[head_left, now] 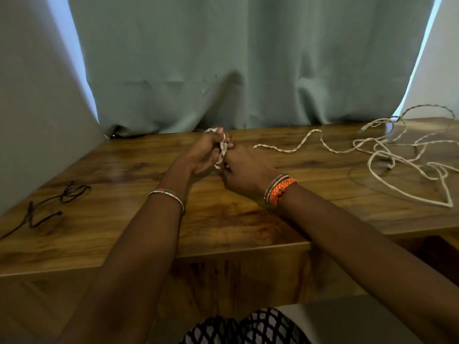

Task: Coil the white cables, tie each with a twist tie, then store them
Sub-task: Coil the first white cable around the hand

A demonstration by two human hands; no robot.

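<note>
Both hands, left hand [203,152] and right hand [244,170], pinch the twisted white cable [298,149] with curled fingers above the brown wooden table [223,219]; its loose tangle sprawls right. Thin dark twist ties [53,202] lie far left; a grey-green curtain [236,70] hangs behind.

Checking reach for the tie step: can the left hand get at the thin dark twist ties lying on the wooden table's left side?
Probably yes: bare wooden table lies between, but the left hand now grips the white twisted cable.

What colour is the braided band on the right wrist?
Orange, with a few dark flecks; the braided band shows clearly in the head view, beside thin beaded bangles.
</note>
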